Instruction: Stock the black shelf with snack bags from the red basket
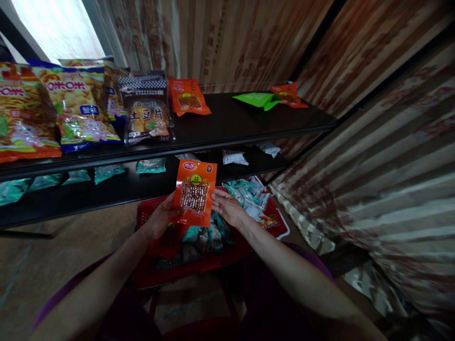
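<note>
An orange snack packet (195, 194) with a clear window showing brown strips is held upright between both hands, its printed front towards me. My left hand (164, 214) grips its left edge, fingers partly hidden behind it. On the opposite edge, my right hand (228, 206) pinches the packet with thumb and fingers. Below them is a red basket (199, 271) with small teal and white packets (213, 237) inside. A similar orange packet (188, 98) leans on the upper black shelf (220, 118), beside a dark potato-chip bag (147, 109).
Large yellow snack bags (80, 102) stand at the upper shelf's left. A green packet (261, 99) lies over another orange packet (293, 94) at its right. Teal packets (151, 166) and white packets (234, 157) line the lower shelf (106, 192). A striped curtain (369, 156) hangs behind and right.
</note>
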### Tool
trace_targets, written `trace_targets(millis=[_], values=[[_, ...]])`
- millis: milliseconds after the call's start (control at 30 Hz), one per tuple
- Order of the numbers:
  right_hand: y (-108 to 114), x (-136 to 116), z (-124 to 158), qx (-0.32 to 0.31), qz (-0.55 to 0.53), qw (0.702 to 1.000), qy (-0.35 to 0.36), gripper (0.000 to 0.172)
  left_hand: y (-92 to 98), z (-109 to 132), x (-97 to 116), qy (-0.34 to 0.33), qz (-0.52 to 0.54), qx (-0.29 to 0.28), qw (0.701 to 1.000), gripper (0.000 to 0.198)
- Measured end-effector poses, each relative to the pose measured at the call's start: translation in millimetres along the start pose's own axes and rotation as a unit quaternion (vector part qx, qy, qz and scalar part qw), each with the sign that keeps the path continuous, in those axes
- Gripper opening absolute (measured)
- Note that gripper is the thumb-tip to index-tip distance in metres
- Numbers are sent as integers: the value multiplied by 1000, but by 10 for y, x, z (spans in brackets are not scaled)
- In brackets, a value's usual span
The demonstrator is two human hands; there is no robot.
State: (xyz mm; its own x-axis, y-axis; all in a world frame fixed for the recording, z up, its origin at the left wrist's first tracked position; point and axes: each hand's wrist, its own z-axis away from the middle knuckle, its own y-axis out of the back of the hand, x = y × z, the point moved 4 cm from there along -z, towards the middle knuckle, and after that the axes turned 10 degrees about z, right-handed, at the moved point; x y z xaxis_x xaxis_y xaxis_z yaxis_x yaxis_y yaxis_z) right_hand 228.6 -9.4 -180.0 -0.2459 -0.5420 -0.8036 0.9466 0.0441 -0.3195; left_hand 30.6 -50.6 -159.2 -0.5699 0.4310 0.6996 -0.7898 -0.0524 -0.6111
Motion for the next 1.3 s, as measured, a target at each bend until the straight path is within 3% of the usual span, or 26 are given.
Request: trace_targets(millis=[200,367,467,633,800,933,1300], values=[[14,-6,-10,16,3,1000,-3,19,83,-57,24,6,36,35,999,41],[13,92,-22,0,33,999,-25,22,229,-151,142,-41,52,123,990,34],[4,143,-20,-1,39,999,-35,22,244,-177,192,-45,48,143,988,28],[-5,158,-23,-1,29,999,-33,23,216,-168,173,-25,43,117,992,28],[-5,124,-39,8,29,1000,3,23,246,-144,87,-21,37,130,991,30],[-27,64,-16,11,35,999,34,23,224,-144,57,-15,59,109,992,35],[-51,-10,53,28,31,999,31,22,147,-131,28,-3,28,67,997,33]])
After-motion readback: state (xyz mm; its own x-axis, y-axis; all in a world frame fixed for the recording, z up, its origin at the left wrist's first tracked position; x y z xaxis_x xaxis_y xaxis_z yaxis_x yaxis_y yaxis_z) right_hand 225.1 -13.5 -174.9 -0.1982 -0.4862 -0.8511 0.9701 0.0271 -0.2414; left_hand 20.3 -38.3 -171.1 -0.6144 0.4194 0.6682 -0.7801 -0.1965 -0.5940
